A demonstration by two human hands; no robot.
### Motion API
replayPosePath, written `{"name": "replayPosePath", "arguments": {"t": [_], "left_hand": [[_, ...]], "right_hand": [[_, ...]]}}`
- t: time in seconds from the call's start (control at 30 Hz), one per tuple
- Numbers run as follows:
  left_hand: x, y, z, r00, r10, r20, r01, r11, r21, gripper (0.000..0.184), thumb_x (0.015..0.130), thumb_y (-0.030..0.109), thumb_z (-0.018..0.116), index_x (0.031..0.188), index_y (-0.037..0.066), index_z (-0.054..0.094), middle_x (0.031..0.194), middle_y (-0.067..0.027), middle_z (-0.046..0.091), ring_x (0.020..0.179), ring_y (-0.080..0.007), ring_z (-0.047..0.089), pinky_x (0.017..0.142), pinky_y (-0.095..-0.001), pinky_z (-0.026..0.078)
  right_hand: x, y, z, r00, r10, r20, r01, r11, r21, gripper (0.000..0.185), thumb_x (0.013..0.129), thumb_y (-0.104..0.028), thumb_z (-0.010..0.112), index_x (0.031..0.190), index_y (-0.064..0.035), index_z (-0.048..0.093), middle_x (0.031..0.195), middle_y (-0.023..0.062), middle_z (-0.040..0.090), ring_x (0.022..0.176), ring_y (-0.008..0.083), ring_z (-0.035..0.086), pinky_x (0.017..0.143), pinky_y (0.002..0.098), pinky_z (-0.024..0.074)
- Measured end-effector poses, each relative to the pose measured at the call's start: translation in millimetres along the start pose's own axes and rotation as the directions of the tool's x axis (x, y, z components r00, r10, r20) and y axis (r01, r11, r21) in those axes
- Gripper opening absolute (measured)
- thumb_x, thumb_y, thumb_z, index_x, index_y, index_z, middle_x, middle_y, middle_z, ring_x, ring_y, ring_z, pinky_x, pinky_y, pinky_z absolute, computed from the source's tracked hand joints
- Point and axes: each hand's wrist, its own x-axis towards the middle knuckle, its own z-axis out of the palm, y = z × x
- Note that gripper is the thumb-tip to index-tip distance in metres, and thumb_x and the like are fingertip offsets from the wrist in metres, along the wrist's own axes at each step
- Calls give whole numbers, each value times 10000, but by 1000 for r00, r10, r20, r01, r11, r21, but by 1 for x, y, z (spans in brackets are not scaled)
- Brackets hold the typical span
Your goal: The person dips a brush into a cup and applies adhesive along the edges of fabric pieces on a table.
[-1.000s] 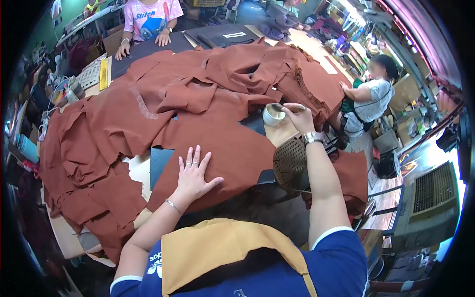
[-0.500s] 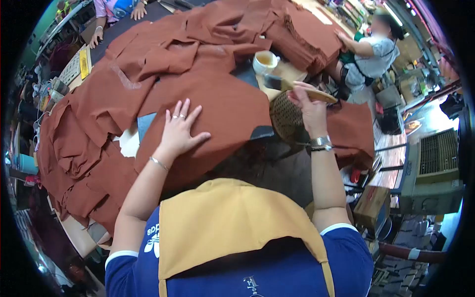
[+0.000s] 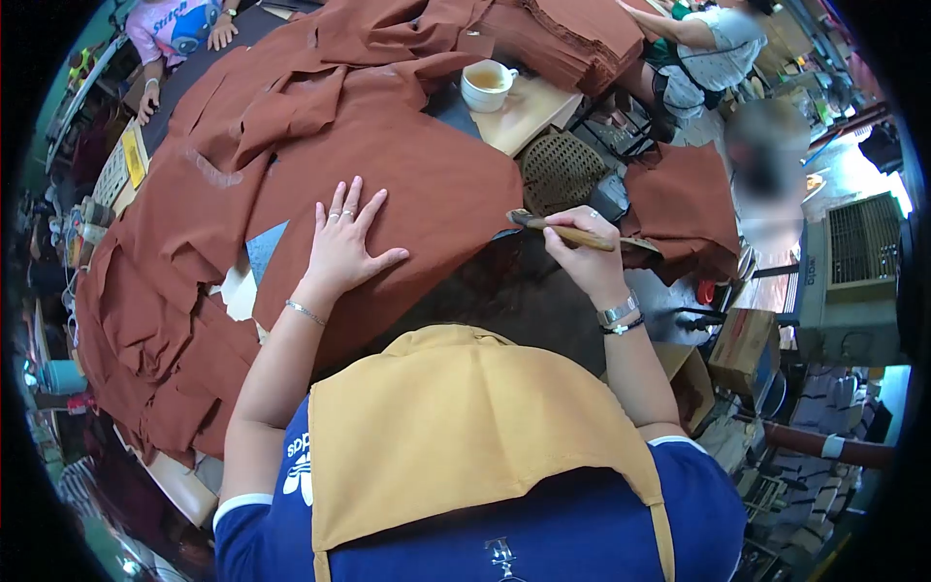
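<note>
Beyond the brush [image 3: 585,239], 1 cup [image 3: 484,100] holds amber liquid [image 3: 489,80].

Cluttered workroom, strong glare at right

Green wall [image 3: 73,27] showed at upper left, partly blocked by equipment. A round stool [image 3: 558,170], perforated brown seat, stood just beside the pale worktable edge [image 3: 514,134]. Grey floor [image 3: 669,301] was visible to its lower right. At far right: a grey housing [image 3: 829,320] with slatted grille [image 3: 861,241], white glare [image 3: 878,189] above. Cardboard box [image 3: 742,349] stood near the housing; dark-red pipe [image 3: 868,452] ran below, pale band around it. Teal bin [image 3: 63,376] sat at far left.
</note>
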Motion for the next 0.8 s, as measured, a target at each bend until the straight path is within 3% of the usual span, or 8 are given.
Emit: {"name": "replayPosePath", "arguments": {"t": [0.17, 0.27, 0.3, 0.47, 0.5, 0.63, 0.73, 0.8], "left_hand": [[2, 1, -1, 1000, 11, -8, -11, 1000, 7, 995, 762, 741, 659, 1560, 224, 370, 1654, -176, 212, 1532, -389, 156, 1186, -652, 143], [0, 2, -1, 1000, 5, -6, -5, 1000, 5, 987, 768, 722, 670, 1565, 228, 360, 1660, -165, 202, 1532, -387, 158, 1182, -655, 151], [1, 1, 1, 1000, 12, -20, -11, 1000, 3, 987, 765, 730, 666, 1560, 226, 370, 1658, -167, 207, 1531, -390, 159, 1181, -658, 152], [2, 2, 1, 1000, 18, -11, -18, 1000, 15, 993, 769, 723, 669, 1569, 228, 352, 1662, -160, 197, 1531, -391, 157, 1173, -667, 159], [2, 1, 2, 1000, 20, -8, -20, 1000, 15, 992, 769, 724, 668, 1569, 228, 351, 1662, -160, 197, 1531, -392, 157, 1172, -669, 160], [8, -3, 4, 998, 50, -32, -50, 999, 8, 983, 765, 743, 655, 1556, 227, 379, 1653, -168, 216, 1527, -393, 166, 1179, -659, 159], [15, -5, 6, 996, 85, -38, -84, 996, 27, 985, 766, 750, 647, 1557, 227, 376, 1652, -171, 217, 1526, -391, 171, 1180, -657, 158], [21, -5, 6, 994, 106, -33, -105, 994, 28, 989, 766, 754, 643, 1558, 227, 373, 1651, -173, 217, 1526, -391, 172, 1181, -654, 157]], "right_hand": [[-2, -11, 7, 996, -41, 83, 40, 999, 13, 130, 760, -74, 742, 879, -31, 713, 813, 120, 676, 755, 260, 678, 695, 348, 538], [0, -19, -22, 971, 110, 212, -75, 984, -164, 131, 750, -99, 732, 862, -33, 711, 788, 128, 676, 733, 273, 677, 686, 355, 539], [3, -18, -26, 981, 96, 166, -63, 978, -198, 128, 749, -116, 720, 846, -32, 711, 773, 138, 673, 721, 285, 675, 680, 359, 540], [24, -16, 4, 990, 54, 128, -56, 998, 14, 106, 771, -107, 731, 837, -29, 701, 781, 125, 678, 725, 283, 672, 668, 358, 533], [21, -14, 7, 986, -19, 168, 22, 1000, -17, 105, 768, -108, 732, 834, -30, 708, 784, 130, 680, 726, 275, 675, 674, 350, 536], [14, -21, -24, 951, 152, 268, -86, 966, -244, 110, 762, -90, 733, 853, -30, 714, 791, 137, 684, 736, 268, 680, 694, 337, 543], [22, -20, -6, 988, -71, 138, 74, 997, -17, 108, 791, -69, 731, 884, -15, 717, 823, 97, 692, 734, 211, 667, 678, 314, 520], [22, -18, 11, 967, -88, 239, 76, 995, 58, 108, 787, -71, 731, 879, -17, 715, 812, 99, 686, 741, 213, 667, 692, 313, 522]]}}
